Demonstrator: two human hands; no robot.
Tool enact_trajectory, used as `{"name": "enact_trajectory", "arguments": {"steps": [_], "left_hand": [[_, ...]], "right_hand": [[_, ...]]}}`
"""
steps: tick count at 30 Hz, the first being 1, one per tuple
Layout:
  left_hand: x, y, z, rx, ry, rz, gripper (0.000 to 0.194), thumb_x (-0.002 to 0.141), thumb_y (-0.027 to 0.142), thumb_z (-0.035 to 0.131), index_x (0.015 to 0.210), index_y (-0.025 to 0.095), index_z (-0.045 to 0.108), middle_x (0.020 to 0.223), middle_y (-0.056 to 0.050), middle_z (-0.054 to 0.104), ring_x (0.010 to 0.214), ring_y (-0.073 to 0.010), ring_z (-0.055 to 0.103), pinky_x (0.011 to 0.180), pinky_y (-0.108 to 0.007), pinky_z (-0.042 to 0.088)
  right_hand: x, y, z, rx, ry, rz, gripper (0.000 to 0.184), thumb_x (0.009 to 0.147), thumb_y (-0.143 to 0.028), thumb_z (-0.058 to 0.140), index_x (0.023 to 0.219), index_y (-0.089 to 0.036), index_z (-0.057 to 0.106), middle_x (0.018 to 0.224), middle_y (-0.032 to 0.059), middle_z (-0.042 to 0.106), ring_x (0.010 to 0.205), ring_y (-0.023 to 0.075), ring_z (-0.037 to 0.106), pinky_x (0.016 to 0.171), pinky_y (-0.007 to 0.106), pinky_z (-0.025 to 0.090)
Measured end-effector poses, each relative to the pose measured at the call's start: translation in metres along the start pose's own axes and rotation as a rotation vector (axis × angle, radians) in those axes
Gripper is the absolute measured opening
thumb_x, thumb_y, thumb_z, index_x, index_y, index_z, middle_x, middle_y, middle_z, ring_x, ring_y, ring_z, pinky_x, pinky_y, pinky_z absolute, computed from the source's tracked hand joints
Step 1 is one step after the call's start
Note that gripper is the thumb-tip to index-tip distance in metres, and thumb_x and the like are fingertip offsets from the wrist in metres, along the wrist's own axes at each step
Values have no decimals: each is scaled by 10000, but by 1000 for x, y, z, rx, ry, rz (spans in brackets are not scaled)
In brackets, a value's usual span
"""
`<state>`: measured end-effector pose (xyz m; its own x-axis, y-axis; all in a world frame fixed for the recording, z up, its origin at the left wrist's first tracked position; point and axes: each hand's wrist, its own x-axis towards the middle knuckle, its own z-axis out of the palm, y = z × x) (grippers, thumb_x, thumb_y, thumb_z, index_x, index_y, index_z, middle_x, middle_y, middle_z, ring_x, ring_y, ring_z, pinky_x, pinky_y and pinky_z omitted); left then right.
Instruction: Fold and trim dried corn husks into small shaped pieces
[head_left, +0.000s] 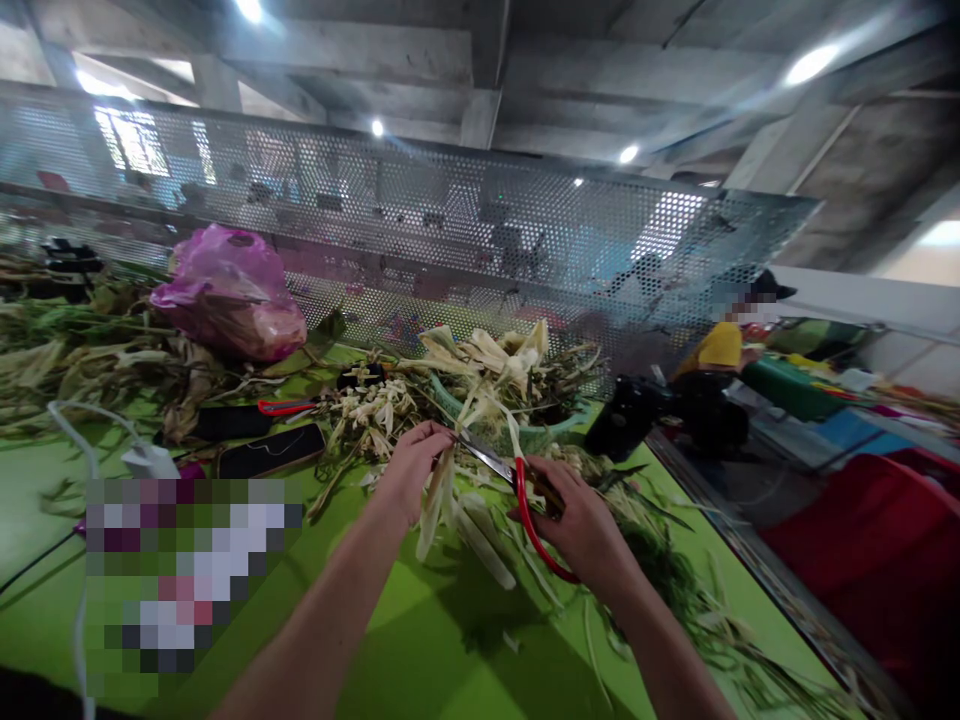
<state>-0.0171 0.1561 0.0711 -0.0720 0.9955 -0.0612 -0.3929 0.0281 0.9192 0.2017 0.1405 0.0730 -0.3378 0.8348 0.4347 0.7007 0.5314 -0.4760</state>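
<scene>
My left hand (414, 468) pinches a pale dried husk strip (436, 500) near the middle of the green table (360, 620). My right hand (574, 510) grips a pair of scissors (529, 510) with red handles. Their metal blades point left, toward the fingers of my left hand, beside the strip. Another pale husk piece (480, 540) lies below the blades. Just behind the blades, a basket (536, 435) holds a heap of pale husks (487, 365) and dry stalks. Small cut pieces (379, 415) are piled left of it.
At left are a phone (270, 452), a red-handled tool (289, 407), a white charger (150, 460) with cable and a pink plastic bag (232, 295). A black device (626, 415) stands at right. A perforated metal screen (450, 220) runs behind. A person in yellow (720, 345) is beyond.
</scene>
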Motion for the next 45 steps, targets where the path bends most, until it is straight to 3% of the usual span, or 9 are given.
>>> {"name": "enact_trajectory", "arguments": {"steps": [7,24,31,36,40,43,45], "left_hand": [[-1,1,1,178,-37,67,65,640,220,569,627,172,528,590,36,465,578,-100,401,567,-224,294],[-3,5,3,166,-36,79,150,622,297,646,621,174,560,590,27,487,578,-108,407,571,-234,298],[-1,6,2,149,16,54,150,614,297,664,631,169,587,575,30,498,540,-94,408,544,-225,292],[0,9,-4,61,98,54,172,626,315,671,657,168,589,579,32,482,534,-86,411,512,-212,286],[1,12,-8,8,148,89,181,614,313,684,661,166,590,550,49,456,489,-67,375,483,-206,269],[0,13,-5,18,118,80,184,619,316,685,659,168,584,549,52,463,487,-68,382,485,-206,279],[-2,13,-1,38,75,105,174,628,305,683,658,168,581,577,45,486,527,-74,418,516,-203,308]], "right_hand": [[-2,-3,0,15,10,-2,443,743,-319,668,1162,-235,549,1102,71,605,953,230,589,833,334,468],[-3,-2,1,56,-13,-2,446,732,-351,685,1155,-237,604,1145,71,650,1030,257,613,912,379,464],[-3,-4,0,43,-19,-8,403,741,-320,662,1132,-232,629,1105,60,678,985,259,633,874,367,482],[-1,2,-4,20,-65,41,393,751,-315,644,1130,-216,624,1115,62,675,978,247,638,856,339,483],[-2,17,-2,-108,-182,48,364,747,-227,583,1106,-229,641,1108,56,681,987,247,641,841,342,478],[-6,22,-1,-241,-285,64,434,703,-183,575,1121,-283,635,1066,43,697,934,258,657,760,332,487],[-7,18,-4,-315,-274,99,446,705,-186,572,1132,-303,622,1050,40,700,884,261,664,701,323,480]]}}
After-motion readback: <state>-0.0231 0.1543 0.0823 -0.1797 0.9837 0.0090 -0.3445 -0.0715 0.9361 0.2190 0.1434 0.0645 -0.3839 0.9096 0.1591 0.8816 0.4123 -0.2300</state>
